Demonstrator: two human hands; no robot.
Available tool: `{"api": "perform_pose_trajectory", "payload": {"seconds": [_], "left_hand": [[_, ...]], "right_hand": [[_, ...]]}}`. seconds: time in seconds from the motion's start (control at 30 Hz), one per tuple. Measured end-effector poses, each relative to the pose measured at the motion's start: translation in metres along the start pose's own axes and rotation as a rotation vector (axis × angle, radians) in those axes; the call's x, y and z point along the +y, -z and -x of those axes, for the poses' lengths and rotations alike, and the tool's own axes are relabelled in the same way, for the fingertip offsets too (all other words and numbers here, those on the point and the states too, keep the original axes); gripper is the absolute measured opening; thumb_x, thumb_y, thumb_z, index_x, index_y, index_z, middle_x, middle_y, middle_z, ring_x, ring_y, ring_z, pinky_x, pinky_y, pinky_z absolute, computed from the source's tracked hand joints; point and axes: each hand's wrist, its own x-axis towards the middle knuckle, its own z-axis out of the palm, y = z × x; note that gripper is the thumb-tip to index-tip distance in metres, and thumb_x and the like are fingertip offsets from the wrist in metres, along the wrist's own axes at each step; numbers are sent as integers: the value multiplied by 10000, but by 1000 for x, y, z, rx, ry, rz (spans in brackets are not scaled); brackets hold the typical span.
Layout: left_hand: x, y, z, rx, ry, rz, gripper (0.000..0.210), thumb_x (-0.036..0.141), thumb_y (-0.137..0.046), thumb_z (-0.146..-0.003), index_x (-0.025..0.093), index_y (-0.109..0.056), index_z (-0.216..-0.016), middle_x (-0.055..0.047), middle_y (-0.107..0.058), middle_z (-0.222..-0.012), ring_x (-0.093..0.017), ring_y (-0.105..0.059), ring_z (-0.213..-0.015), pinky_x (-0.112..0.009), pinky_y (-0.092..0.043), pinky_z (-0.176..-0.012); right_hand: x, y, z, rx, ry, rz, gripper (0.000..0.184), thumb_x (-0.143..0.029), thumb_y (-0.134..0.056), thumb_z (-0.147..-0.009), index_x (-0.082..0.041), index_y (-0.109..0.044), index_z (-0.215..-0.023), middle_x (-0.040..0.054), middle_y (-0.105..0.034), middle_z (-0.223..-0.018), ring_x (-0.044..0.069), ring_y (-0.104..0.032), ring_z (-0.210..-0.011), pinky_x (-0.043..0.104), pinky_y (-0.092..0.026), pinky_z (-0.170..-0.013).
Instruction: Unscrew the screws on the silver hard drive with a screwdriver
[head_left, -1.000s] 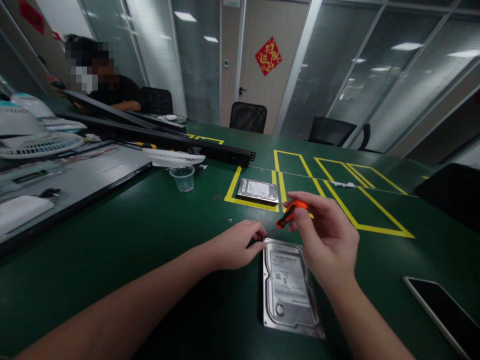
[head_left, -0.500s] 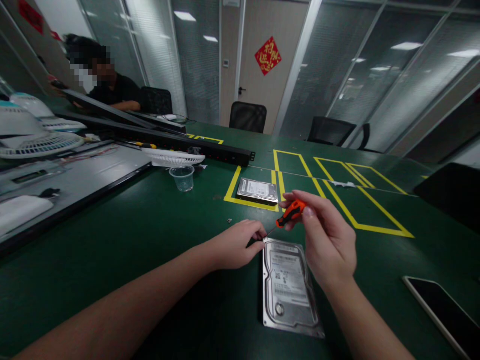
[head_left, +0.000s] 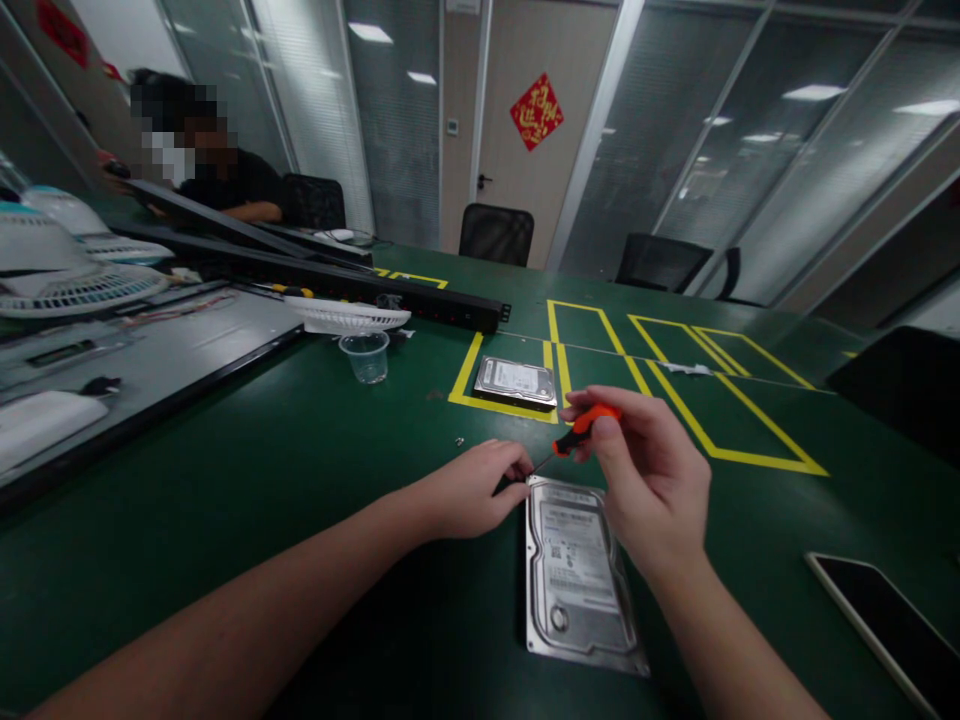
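Observation:
A silver hard drive (head_left: 577, 575) with a printed label lies on the green table in front of me. My right hand (head_left: 652, 470) grips an orange and black screwdriver (head_left: 581, 430), its thin shaft slanting down to the drive's far left corner. At that same corner is my left hand (head_left: 480, 490), thumb and fingertips bent in around the screwdriver's tip. Whether those fingers pinch the tip, a screw or the drive's edge is too small to tell. A second hard drive (head_left: 516, 382) rests farther off, inside a yellow tape outline.
Small screws (head_left: 459, 441) lie left of the drives, near a clear plastic cup (head_left: 365, 357). A phone (head_left: 885, 625) is at the right edge. Panels and fan parts (head_left: 82, 285) crowd the left side, where another person (head_left: 240, 185) sits. Yellow tape outlines (head_left: 765, 462) mark the table.
The right hand's thumb and fingers have shifted on the screwdriver's handle, which has turned a little. My left hand and both drives look unmoved.

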Motion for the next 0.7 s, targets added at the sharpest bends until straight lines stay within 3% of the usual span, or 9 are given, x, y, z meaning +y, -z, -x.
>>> {"api": "perform_pose_trajectory", "payload": {"seconds": [0.13,0.27,0.4,0.53,0.7], "left_hand": [[-1,0,0,-2,-7,0,102,210,-640,-979,180,-653,-1076,-76,-712,-1059,-251,-664,-1023,-393,-523,-902],[-1,1,1,-4,-12,1,103,212,-640,-980,181,-651,-1078,-79,-709,-1071,-250,-663,-1025,-393,-529,-899],[1,2,1,-4,3,5,109,228,-636,-986,181,-655,-1082,-87,-711,-1088,-252,-667,-1029,-393,-537,-912],[2,2,1,-12,14,1,122,247,-628,-993,185,-651,-1096,-91,-713,-1098,-257,-668,-1044,-399,-539,-931],[-1,1,1,-8,-3,2,107,229,-632,-987,181,-655,-1080,-81,-710,-1074,-253,-665,-1031,-389,-533,-901]], "right_hand": [[2,2,0,-21,-23,-41,286,-248,-519,-1084,-263,-717,-1290,84,-748,-1208,184,-720,-906,330,-585,-687],[0,2,0,3,-29,-4,254,-242,-560,-1063,-236,-726,-1256,85,-750,-1144,170,-707,-830,328,-595,-673],[-4,-2,-1,77,0,36,173,-199,-682,-986,-221,-724,-1152,91,-732,-1129,213,-736,-986,288,-617,-630],[-4,-4,-1,106,-1,15,186,-179,-738,-943,-236,-698,-1115,79,-741,-1099,225,-753,-999,271,-616,-586],[0,0,0,15,-27,-9,224,-224,-577,-1054,-253,-729,-1215,76,-747,-1156,176,-724,-866,313,-597,-645]]}}
